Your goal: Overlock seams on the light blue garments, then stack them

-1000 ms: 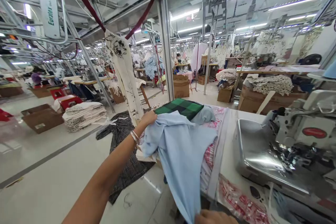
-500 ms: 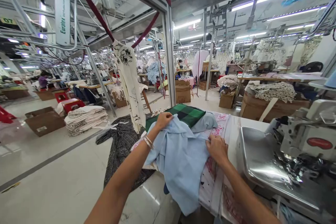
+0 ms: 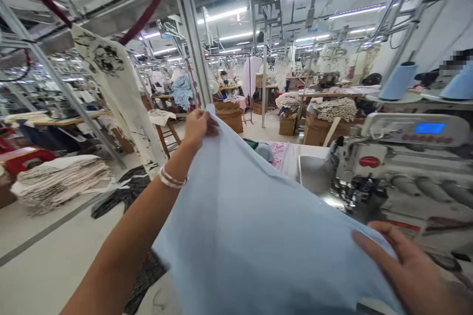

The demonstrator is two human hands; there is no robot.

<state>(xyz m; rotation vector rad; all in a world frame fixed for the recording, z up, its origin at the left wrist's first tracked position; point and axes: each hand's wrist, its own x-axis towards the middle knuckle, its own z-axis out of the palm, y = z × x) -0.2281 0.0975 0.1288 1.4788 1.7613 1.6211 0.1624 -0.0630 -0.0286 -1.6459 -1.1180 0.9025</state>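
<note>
A piece of light blue fabric (image 3: 251, 236) is stretched out in the air in front of me. My left hand (image 3: 197, 125) pinches its far top corner, with silver bangles on the wrist. My right hand (image 3: 402, 263) holds its near right edge, thumb on top and fingers hidden under the cloth. The fabric covers most of the worktable (image 3: 295, 157). A white sewing machine (image 3: 402, 157) with a blue display stands just right of the fabric.
A printed white cloth strip (image 3: 118, 98) hangs from a red rail at left beside a metal post (image 3: 195, 49). Stacked printed fabric (image 3: 55, 182) and dark cloth lie on the floor. Cardboard boxes (image 3: 231, 115), blue thread cones (image 3: 397, 81) and other workstations fill the background.
Both hands have lifted the blue fabric off the table pile and spread it wide. My right hand moved from the pile to the fabric's near right edge. The view swung right toward the sewing machine.
</note>
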